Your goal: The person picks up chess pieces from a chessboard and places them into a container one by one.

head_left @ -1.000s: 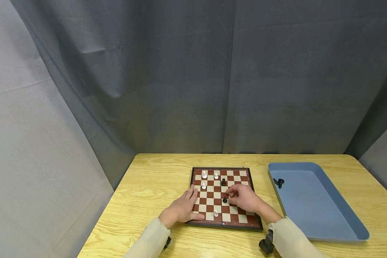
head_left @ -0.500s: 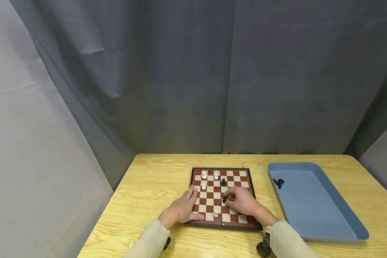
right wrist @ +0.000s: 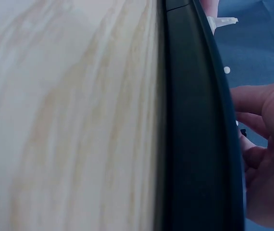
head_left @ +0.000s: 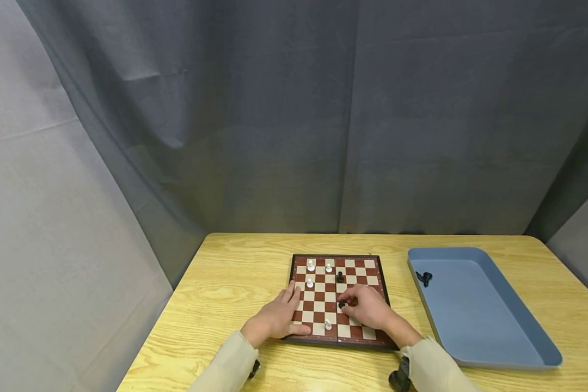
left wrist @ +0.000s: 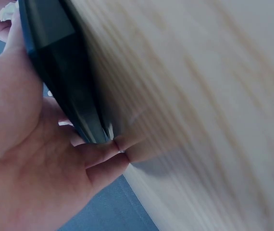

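Note:
A red-and-cream chessboard (head_left: 318, 305) lies unfolded on the table. My left hand (head_left: 276, 313) rests along its left edge, fingers spread and straight, thumb over the front left corner. In the left wrist view the palm of that hand (left wrist: 45, 159) faces the board's dark side (left wrist: 62, 72). Over the right half, my right hand (head_left: 367, 306) pinches a small black chess pawn (head_left: 342, 304) between thumb and forefinger. Behind it stands another black chess piece (head_left: 340, 277). White pieces stand on the left half, among them a back-left one (head_left: 311, 265) and a knight-like one (head_left: 328, 324) near the front.
A blue tray (head_left: 490, 316) stands to the right of the board, with black chess pieces (head_left: 424, 278) lying at its left wall. The wooden table (head_left: 225, 277) runs back to a grey curtain (head_left: 284, 136).
My right hand has moved slightly left, and its thumb and forefinger have closed around the black pawn. The left hand and the other pieces stay where they were.

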Demonstrator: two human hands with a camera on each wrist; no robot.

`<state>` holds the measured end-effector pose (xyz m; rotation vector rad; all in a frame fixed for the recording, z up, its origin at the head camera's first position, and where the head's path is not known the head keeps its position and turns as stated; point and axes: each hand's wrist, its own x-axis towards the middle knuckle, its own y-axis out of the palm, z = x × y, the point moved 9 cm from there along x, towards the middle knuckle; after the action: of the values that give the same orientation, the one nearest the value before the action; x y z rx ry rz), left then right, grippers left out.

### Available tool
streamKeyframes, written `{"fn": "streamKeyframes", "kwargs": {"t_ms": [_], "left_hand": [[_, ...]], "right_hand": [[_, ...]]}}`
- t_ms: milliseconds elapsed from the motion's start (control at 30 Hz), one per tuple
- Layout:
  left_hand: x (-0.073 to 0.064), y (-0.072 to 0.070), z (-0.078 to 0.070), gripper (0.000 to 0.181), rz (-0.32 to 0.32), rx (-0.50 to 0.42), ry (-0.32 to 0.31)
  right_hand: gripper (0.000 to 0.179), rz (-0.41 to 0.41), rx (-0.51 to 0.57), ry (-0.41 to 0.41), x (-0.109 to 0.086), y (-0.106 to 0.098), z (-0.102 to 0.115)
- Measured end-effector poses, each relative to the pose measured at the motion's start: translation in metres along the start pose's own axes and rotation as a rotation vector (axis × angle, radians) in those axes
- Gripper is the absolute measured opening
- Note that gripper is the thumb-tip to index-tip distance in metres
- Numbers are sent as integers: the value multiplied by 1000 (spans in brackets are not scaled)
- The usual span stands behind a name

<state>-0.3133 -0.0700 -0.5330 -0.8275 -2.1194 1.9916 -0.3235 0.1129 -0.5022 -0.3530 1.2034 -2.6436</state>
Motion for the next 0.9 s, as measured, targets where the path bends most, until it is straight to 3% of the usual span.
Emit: {"fn": "streamKeyframes", "kwargs": {"t_ms": [567, 900], "left_hand": [[0, -1, -1, 102, 2, 7, -6], [0, 1, 0, 102, 4, -2, 1]], "right_hand": [[7, -5, -6, -19, -2, -1, 2], [7, 22, 50, -35, -2, -2, 1]]}}
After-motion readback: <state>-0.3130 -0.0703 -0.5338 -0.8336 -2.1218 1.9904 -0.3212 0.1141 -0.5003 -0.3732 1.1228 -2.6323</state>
